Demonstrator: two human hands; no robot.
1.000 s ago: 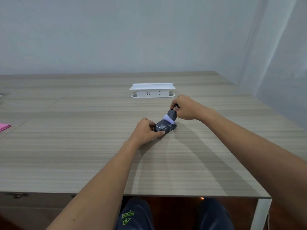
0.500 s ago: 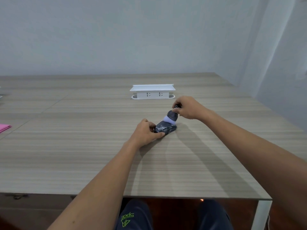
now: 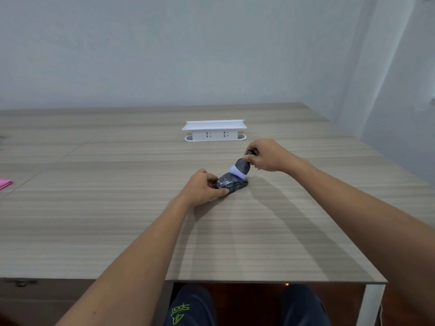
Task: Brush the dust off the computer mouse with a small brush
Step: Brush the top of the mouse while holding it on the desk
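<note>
The computer mouse (image 3: 231, 184) is lying flat on the counter (image 3: 117, 220), its long axis running from near-left to far-right, so a stroke along its back would travel on that slant. The left hand (image 3: 202, 188) is pinching its near-left end, thumb on the near side and fingertips on the far side, steadying it. The small brush (image 3: 240, 170) is sitting on the mouse's far-right end, pale bristles pressing down onto the shell and the dark head tilting up and away toward the right hand (image 3: 266, 157). That grip is closing on the brush's handle just above and beyond the mouse; most of the handle is disappearing inside the fingers. From this grip the uncleaned length of the mouse appears to be lying toward the near-left. Any dust is too fine to make out, and the mouse's near end is hiding under the left grip. A white socket box (image 3: 214, 130) is standing well beyond both hands.
</note>
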